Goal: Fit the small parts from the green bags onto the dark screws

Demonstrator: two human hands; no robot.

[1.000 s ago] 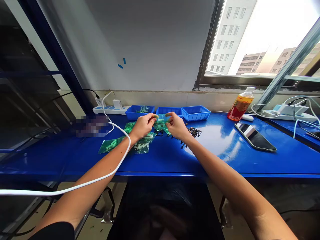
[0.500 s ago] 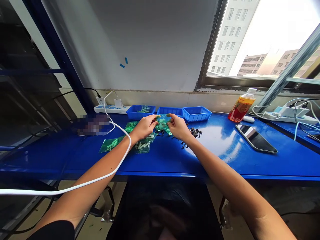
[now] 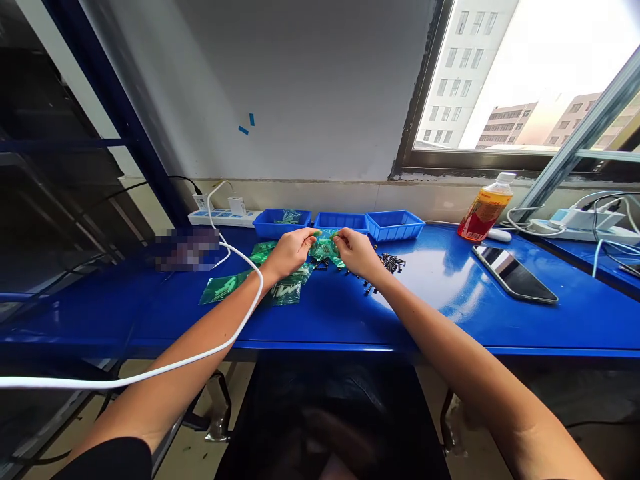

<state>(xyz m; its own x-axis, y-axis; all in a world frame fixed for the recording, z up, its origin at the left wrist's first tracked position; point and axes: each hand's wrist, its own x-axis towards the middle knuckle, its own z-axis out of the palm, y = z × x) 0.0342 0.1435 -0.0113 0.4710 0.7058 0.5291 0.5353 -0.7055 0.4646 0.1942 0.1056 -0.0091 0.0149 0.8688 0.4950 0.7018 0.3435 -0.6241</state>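
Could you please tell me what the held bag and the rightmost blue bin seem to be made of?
Held bag: likely thin, glossy plastic film, judging by its see-through green tint and creases.
Rightmost blue bin: probably moulded plastic, satin-looking, given its even colour and ribbed side.

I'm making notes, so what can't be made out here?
Head view:
Edges of the green bag: partly hidden by the left hand and right hand.
Bag's exact contents: too small.
Lettering on the bottle: too small.
Where the white cable leads: cut off by left edge.
Pixelated object: blurred.
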